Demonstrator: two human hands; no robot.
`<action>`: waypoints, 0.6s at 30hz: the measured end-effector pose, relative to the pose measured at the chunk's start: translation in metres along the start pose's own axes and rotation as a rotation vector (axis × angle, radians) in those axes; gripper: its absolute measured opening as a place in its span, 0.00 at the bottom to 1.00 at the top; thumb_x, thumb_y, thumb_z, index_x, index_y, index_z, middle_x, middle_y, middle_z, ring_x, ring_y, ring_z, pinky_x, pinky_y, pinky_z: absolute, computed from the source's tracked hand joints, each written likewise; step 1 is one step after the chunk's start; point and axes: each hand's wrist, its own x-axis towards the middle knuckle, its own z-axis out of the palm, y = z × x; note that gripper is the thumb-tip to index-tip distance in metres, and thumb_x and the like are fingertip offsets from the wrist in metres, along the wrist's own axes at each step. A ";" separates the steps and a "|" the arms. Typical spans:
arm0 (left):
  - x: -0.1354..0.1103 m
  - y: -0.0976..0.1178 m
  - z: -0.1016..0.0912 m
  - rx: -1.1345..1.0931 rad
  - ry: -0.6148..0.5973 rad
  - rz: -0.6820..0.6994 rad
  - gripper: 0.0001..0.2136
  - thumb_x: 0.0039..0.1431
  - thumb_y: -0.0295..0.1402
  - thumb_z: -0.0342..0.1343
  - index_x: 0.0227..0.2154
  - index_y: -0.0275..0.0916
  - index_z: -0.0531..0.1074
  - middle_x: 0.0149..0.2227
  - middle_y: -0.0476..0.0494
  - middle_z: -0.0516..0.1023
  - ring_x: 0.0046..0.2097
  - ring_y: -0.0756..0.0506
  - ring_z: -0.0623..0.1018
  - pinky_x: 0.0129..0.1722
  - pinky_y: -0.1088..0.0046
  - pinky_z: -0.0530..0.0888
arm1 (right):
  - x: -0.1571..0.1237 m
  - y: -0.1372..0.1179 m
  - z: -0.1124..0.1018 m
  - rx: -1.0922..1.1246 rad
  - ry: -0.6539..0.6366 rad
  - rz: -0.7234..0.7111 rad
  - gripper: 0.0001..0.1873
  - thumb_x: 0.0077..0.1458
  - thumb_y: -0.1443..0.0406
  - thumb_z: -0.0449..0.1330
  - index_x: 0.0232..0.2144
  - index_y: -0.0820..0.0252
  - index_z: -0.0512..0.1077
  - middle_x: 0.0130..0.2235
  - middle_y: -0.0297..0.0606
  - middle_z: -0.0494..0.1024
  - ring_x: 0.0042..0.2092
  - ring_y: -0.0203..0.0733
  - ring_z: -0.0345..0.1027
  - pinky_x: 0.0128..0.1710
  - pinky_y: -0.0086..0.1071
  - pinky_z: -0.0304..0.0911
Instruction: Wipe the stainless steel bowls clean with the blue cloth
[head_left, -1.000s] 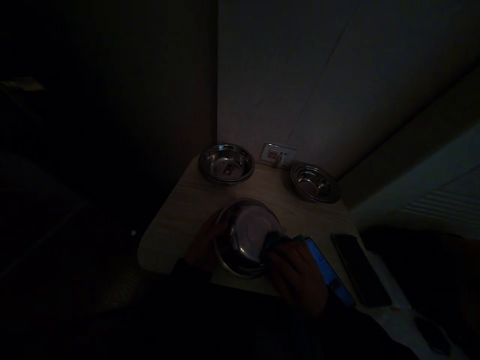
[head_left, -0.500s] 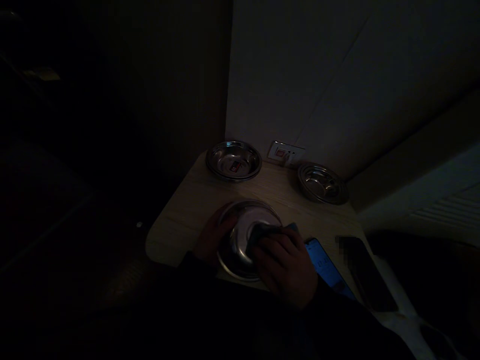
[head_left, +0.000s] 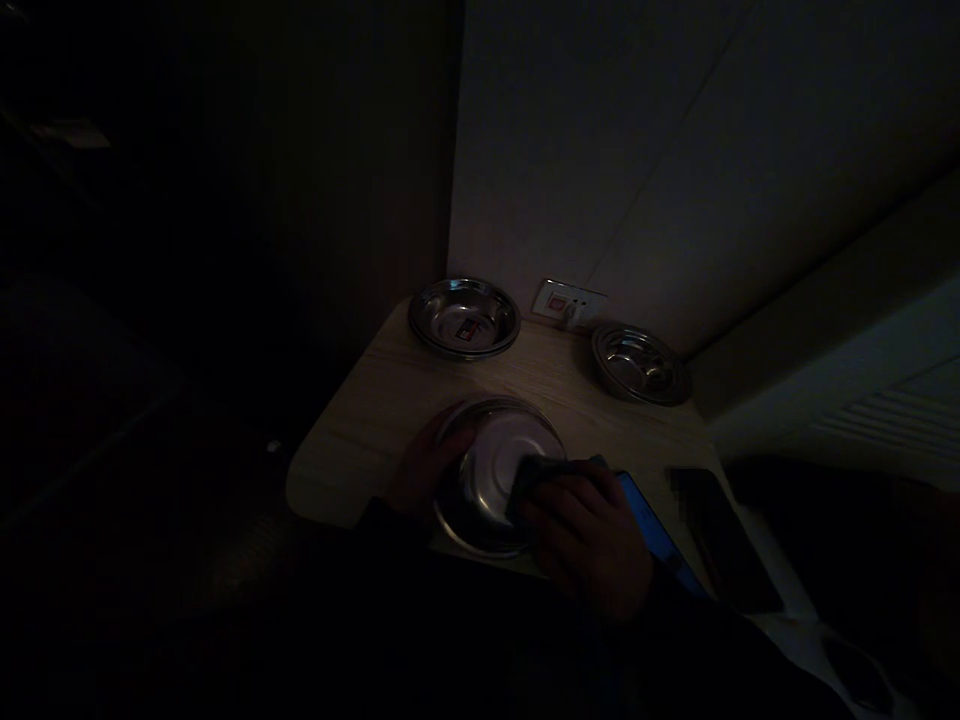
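Dark cloth (head_left: 551, 472) was bunched under the closed right hand (head_left: 592, 535) and pressed against a steel bowl (head_left: 484, 485). The left hand (head_left: 427, 475) gripped the bowl's left rim, near the front edge of a pale wooden table (head_left: 360, 430). A lit phone (head_left: 652, 525) lay just to the right; a second bowl (head_left: 463, 317) and a third bowl (head_left: 640, 364) stood at the back.

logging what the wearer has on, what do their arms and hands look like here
Both hands are bare: no gloves on the left hand or the right hand. Dark long sleeves run down to both wrists. The light is too dim to tell rings, a watch or any pattern.
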 end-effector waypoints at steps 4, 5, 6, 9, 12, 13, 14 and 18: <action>0.001 -0.001 -0.002 0.025 0.041 -0.007 0.21 0.49 0.37 0.60 0.47 0.37 0.71 0.50 0.41 0.76 0.53 0.39 0.72 0.55 0.64 0.64 | 0.009 -0.004 0.008 0.004 0.024 0.029 0.09 0.58 0.66 0.55 0.40 0.60 0.73 0.38 0.38 0.78 0.41 0.43 0.67 0.47 0.44 0.56; 0.001 -0.001 -0.002 0.029 0.047 -0.015 0.21 0.49 0.38 0.61 0.47 0.37 0.71 0.50 0.41 0.76 0.53 0.39 0.72 0.54 0.64 0.64 | 0.010 -0.005 0.009 0.008 0.025 0.036 0.09 0.58 0.66 0.55 0.40 0.60 0.73 0.38 0.38 0.78 0.41 0.43 0.67 0.48 0.44 0.56; 0.001 -0.002 -0.002 0.031 0.044 -0.024 0.22 0.49 0.38 0.61 0.48 0.37 0.71 0.50 0.41 0.76 0.53 0.38 0.72 0.54 0.63 0.65 | 0.009 -0.006 0.009 0.010 0.020 0.040 0.09 0.58 0.67 0.55 0.40 0.60 0.73 0.38 0.38 0.78 0.41 0.42 0.67 0.48 0.44 0.56; 0.001 -0.003 -0.003 0.034 0.018 -0.028 0.22 0.50 0.38 0.60 0.49 0.37 0.71 0.51 0.40 0.75 0.54 0.38 0.71 0.55 0.63 0.64 | 0.005 -0.007 0.004 0.018 -0.009 0.031 0.10 0.59 0.67 0.54 0.41 0.60 0.73 0.38 0.38 0.78 0.41 0.42 0.67 0.48 0.45 0.56; 0.001 -0.004 -0.003 0.043 0.038 -0.023 0.23 0.49 0.38 0.61 0.48 0.37 0.71 0.50 0.41 0.76 0.53 0.38 0.72 0.55 0.63 0.64 | 0.005 -0.007 0.003 0.015 -0.001 0.013 0.09 0.59 0.67 0.54 0.40 0.61 0.73 0.38 0.38 0.78 0.41 0.43 0.67 0.48 0.45 0.56; 0.001 -0.004 -0.004 0.044 0.051 -0.022 0.23 0.48 0.38 0.61 0.48 0.37 0.71 0.50 0.41 0.76 0.53 0.38 0.72 0.55 0.63 0.64 | 0.006 -0.007 0.004 0.014 0.008 0.011 0.09 0.59 0.67 0.54 0.40 0.61 0.73 0.38 0.38 0.78 0.41 0.43 0.67 0.48 0.45 0.56; 0.001 -0.003 -0.003 0.044 0.064 -0.021 0.23 0.48 0.38 0.61 0.48 0.37 0.71 0.50 0.41 0.76 0.53 0.38 0.72 0.55 0.63 0.64 | 0.007 -0.007 0.004 0.014 0.016 0.014 0.09 0.59 0.67 0.54 0.39 0.61 0.73 0.38 0.38 0.78 0.41 0.43 0.67 0.48 0.45 0.56; -0.001 0.001 -0.001 0.047 0.034 -0.013 0.22 0.49 0.38 0.61 0.48 0.37 0.72 0.51 0.40 0.75 0.55 0.38 0.70 0.56 0.63 0.63 | 0.006 -0.010 0.004 0.002 -0.001 0.035 0.09 0.59 0.67 0.54 0.40 0.60 0.73 0.37 0.38 0.78 0.41 0.42 0.67 0.49 0.44 0.55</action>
